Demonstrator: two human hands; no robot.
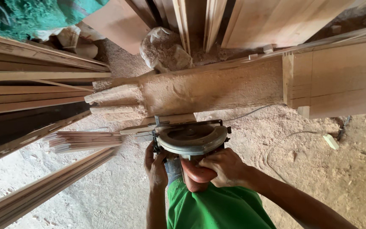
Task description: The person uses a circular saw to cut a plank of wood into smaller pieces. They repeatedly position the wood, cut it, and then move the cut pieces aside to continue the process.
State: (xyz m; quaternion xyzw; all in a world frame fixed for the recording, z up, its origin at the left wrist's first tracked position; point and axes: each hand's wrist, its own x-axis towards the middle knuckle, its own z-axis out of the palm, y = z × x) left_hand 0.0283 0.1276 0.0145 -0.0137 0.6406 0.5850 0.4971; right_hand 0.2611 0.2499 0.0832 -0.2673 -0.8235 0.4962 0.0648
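Right in the middle sits a round power saw [191, 139] with a grey metal cover and an orange-red handle [198, 174]. It rests against the near edge of a long, thick beam [210, 87] that is coated with sawdust. A thin strip of wood [149, 127] lies under the front of the saw, along that same edge.

The right hand [225, 167] is wrapped around the orange-red handle, fingers closed tight on it. The left hand [156, 167] is on the left side of the saw, just below the round cover, with its fingers curled on the saw body. So the saw lies between both hands, a little above them. The person wears green clothes [214, 210].

At its right end the beam meets a big clean block of pale wood [339, 78] with pencil lines on it. At its left end, the beam has stepped cuts [115, 104].

The floor [310, 165] is dusty, and sawdust covers it. A thin pale cord [293, 138] curls over the floor to the right, with a small white block [330, 141] near it.

On the left, many long planks [34, 85] are stacked flat, and a bundle of thin slats [85, 141] lies on the floor below them. More boards [276, 21] lean up at the back. A clear plastic bag [164, 51] full of sawdust sits behind the beam. A green net cloth [22, 15] hangs in the top left corner.
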